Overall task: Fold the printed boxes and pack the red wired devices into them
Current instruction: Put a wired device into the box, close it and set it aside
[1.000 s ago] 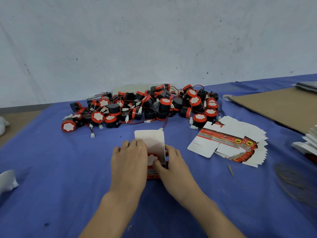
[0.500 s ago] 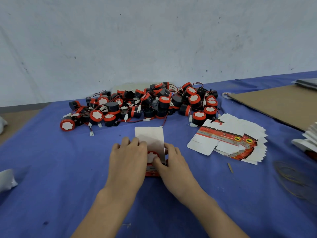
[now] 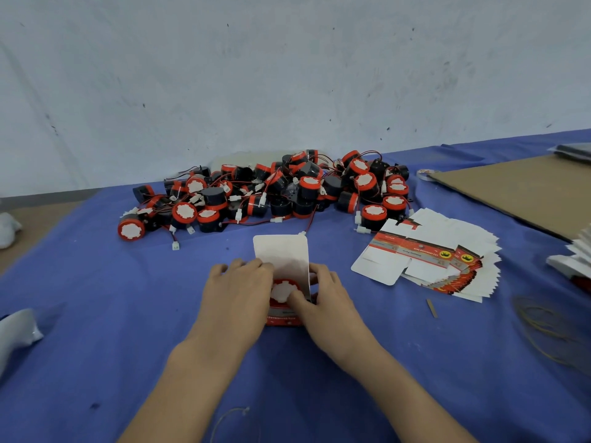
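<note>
Red device (image 3: 281, 290) (white-faced) sits inside open box (image 3: 281, 251).

The right hand (image 3: 332, 306) has slid its thumb slightly further over the device (image 3: 280, 288) in the box (image 3: 281, 252).

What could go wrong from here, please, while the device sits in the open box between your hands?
1. The device sits at the mouth of the box, under the thumb of the right hand; if it is not fully in, the raised flap may crease when closed.
2. Its wire is hidden, so it could get pinched under the flap.
3. A plug from the pile lies by the flap's far edge and might snag.
</note>
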Tool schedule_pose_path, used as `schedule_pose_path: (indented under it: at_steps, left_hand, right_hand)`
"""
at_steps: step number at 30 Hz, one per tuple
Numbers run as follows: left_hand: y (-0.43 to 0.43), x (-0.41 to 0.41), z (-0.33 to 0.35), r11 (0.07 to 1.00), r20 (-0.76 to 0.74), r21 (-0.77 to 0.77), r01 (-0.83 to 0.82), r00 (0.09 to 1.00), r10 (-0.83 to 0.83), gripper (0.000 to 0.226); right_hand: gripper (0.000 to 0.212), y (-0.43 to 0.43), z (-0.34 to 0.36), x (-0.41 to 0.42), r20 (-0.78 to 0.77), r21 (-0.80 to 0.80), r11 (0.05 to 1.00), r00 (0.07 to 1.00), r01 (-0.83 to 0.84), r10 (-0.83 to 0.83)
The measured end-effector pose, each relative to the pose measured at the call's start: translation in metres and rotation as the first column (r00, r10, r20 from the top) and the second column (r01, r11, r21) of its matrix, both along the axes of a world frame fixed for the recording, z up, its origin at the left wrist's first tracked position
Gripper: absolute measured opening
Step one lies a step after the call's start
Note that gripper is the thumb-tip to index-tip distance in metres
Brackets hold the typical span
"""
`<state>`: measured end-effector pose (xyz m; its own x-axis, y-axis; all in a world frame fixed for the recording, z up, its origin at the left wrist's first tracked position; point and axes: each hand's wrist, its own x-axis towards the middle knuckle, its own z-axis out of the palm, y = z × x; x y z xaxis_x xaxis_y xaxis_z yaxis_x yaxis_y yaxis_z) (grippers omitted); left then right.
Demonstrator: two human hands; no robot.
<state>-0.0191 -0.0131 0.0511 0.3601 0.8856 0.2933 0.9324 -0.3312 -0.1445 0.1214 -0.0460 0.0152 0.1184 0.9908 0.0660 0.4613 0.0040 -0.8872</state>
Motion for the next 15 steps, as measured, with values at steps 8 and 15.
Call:
schedule_pose_path:
  at_steps: [8,15]
  left_hand:
    - [0.000,-0.018,-0.007,0.998,0.035,0.055,0.028,0.999,-0.030,0.030]
    - [0.000,-0.026,0.001,0.997,0.004,-0.058,-0.060,0.998,0.060,0.040]
  right_hand:
    - [0.020,0.003,0.003,-0.009,0.133,-0.042,0.998,0.990,0.055,-0.049]
    - [0.016,0.002,0.004,-0.011,0.121,-0.055,0.997,0.992,0.055,-0.048]
